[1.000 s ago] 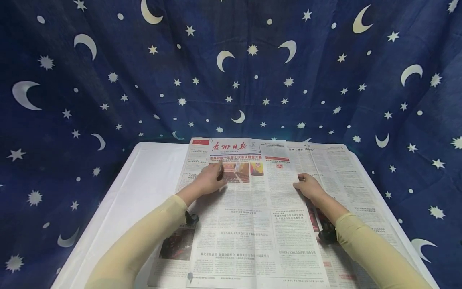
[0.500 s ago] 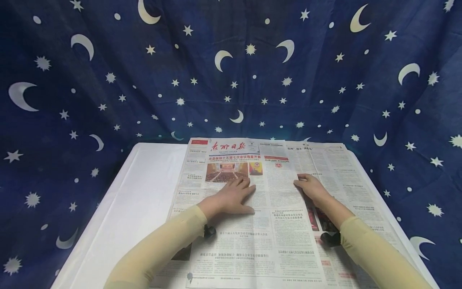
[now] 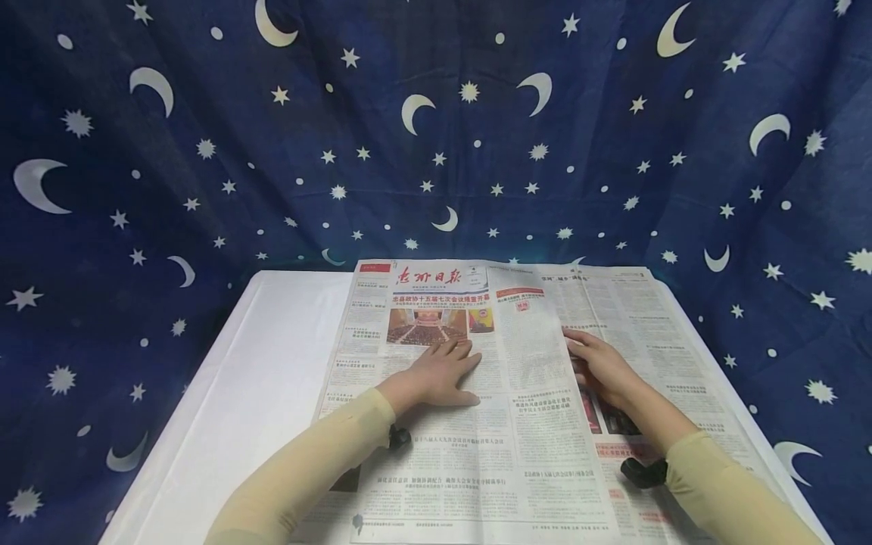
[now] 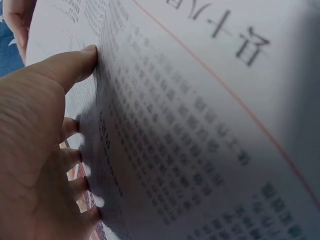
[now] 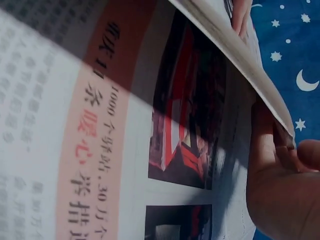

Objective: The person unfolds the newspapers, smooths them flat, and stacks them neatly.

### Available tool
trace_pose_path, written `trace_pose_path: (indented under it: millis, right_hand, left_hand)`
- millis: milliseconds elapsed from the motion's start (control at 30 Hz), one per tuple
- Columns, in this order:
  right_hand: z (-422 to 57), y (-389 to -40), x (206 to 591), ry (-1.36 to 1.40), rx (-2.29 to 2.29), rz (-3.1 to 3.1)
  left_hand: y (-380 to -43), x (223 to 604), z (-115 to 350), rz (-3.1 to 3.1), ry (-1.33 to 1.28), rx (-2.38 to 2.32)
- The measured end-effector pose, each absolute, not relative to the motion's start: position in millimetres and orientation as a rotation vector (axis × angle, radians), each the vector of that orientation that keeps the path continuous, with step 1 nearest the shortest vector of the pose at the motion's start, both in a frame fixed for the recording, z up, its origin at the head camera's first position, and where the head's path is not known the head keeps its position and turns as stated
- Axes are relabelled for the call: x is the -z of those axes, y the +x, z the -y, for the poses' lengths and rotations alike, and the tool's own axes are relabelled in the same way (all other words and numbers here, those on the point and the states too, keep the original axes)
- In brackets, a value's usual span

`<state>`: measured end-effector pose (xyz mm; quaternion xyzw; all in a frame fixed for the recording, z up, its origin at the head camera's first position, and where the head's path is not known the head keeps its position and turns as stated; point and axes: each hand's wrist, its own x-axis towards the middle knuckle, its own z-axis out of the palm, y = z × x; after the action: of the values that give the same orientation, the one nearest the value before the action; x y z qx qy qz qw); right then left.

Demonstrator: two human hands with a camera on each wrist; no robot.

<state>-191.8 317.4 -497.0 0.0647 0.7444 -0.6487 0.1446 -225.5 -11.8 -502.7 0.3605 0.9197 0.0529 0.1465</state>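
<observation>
A folded newspaper (image 3: 450, 424) with a red masthead lies on top of a wider, opened newspaper sheet (image 3: 647, 356). My left hand (image 3: 439, 376) rests on the folded newspaper just below its colour photo, fingers spread; in the left wrist view the thumb and fingertips touch the print. At the folded newspaper's right edge is my right hand (image 3: 602, 369), pinching that edge. In the right wrist view the edge (image 5: 240, 55) is raised off the sheet below, with fingers of the right hand (image 5: 285, 185) under it and the thumb at its outer side.
Beneath the papers is a white table (image 3: 238, 393), bare on its left side. A dark blue curtain (image 3: 381, 113) with moons and stars hangs behind and at both sides. Dark wrist cameras sit under both wrists.
My left hand has moved from beside the photo, right and nearer me, to lie spread below it. My right hand has shifted slightly right, and the folded newspaper's right edge has risen a little.
</observation>
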Motion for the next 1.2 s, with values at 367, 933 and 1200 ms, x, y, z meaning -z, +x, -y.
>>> trace_pose_path:
  millis: [367, 933, 1200]
  right_hand:
    - [-308.7, -182.4, 485.0, 0.007, 1.962, -2.035]
    - [-285.6, -180.6, 472.9, -0.136, 1.949, -1.99]
    - [-282.5, -179.4, 472.1, -0.211, 1.941, -2.023]
  left_hand:
    - [-226.5, 501.3, 12.5, -2.629, 1.022, -0.105]
    - [-226.1, 501.2, 13.7, -2.629, 1.026, -0.132]
    - [-225.4, 500.6, 13.9, -2.629, 1.019, -0.116]
